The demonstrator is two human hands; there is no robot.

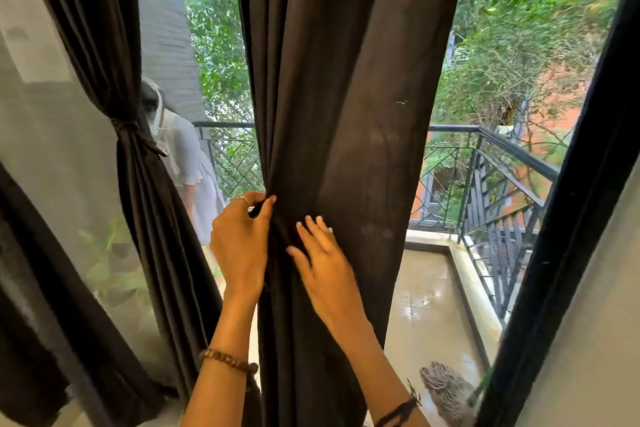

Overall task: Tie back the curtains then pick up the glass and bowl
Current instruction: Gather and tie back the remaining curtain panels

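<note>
A: How should this dark brown fabric curtain (346, 114) in the middle of the window be gathered?

B: The left hand (239, 243) pinches a fold at its left edge; the right hand (323, 263) lies flat, fingers straight, on the cloth. I'd bunch the full width before looping a tie, like the tied dark curtain (138, 156) at left.

A: And the room?

B: Black balcony railing (512, 163), wet floor outside; glass and bowl not in sight

Blocked ahead of the fingers (313, 229) by hanging dark brown fabric curtain (346, 97); open gaps left and right of it.
</note>
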